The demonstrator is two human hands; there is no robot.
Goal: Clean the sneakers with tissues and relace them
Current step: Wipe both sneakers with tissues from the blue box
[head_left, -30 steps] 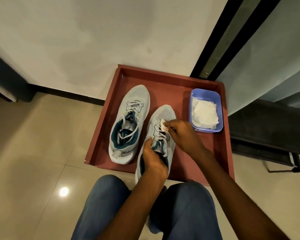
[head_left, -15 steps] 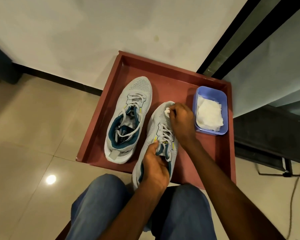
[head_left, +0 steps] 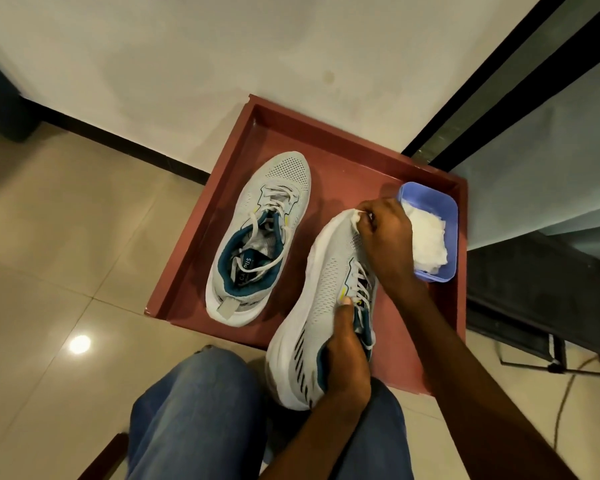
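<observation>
Head view: "CAMPUS" insole print.

Your right hand has travelled up the sneaker: a second ago it pressed the tissue on the laces at mid-shoe, and now it pinches that tissue against the very tip of the toe. You have also rolled the sneaker onto its side, so its white sole edge now faces left and upward, and its heel has come off the red tray toward your knees. Your left hand has shifted with it, thumb now lying along the laces.
</observation>
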